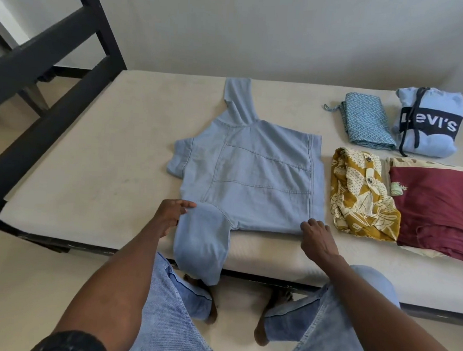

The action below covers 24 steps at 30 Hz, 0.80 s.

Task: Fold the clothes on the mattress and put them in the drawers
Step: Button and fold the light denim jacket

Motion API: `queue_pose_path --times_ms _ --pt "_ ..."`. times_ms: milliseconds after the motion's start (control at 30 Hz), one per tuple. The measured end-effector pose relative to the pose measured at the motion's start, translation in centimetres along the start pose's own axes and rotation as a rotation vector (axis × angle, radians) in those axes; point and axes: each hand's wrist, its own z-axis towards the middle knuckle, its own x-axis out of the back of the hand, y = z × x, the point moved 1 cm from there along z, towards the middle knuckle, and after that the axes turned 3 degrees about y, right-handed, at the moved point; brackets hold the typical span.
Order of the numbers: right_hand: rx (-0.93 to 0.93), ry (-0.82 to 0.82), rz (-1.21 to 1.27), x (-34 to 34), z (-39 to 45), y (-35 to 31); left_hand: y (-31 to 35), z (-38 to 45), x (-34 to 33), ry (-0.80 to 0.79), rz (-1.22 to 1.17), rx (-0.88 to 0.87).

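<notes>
Head view shows the left hand (172,215) at the near left corner of a light blue denim garment (249,176), its fingers fairly straight and spread along the fabric where one hanging part begins; its grip reads as spread and resting on the cloth, though I cannot tell whether the thumb tucks under the edge. The right hand (316,234) sits at the near right corner, fingers curled down onto the hem, apparently pinching or pressing it; which of the two is not plain.

Between the hands the garment lies flat on the mattress (104,154), its sides already turned inward so the body forms a rough rectangle. One part droops off the near edge toward the floor, and a hood-like or strap-like part runs out at the far end, unfolded.

To the right, four items look done: a mustard patterned piece (359,194) just beside the denim, a maroon garment (437,207) to its right on a cream layer, a blue zigzag cloth (369,121) farther back, and a light blue hoodie (428,122) with lettering at the far right.

Judging from this, folding is well along, with this garment partly finished. No drawers are in view, so I judge the putting-away has not begun.
</notes>
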Motion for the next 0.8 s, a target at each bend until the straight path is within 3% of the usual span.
queue_pose_path --times_ms 233,367,533,800 --pt "-0.176 0.371 0.411 4.2 3.2 1.8 6.5 1.6 0.7 -0.009 0.032 -0.279" --pt "-0.233 0.372 0.519 6.4 8.1 3.7 12.1 4.8 0.2 -0.026 0.093 -0.347" --pt "-0.278 0.381 0.594 7.5 14.8 4.9 17.7 10.8 -1.9 0.075 0.164 -0.39" --pt "-0.25 0.307 0.438 4.3 22.9 6.0 16.5 20.6 -4.9 0.223 0.21 -0.257"
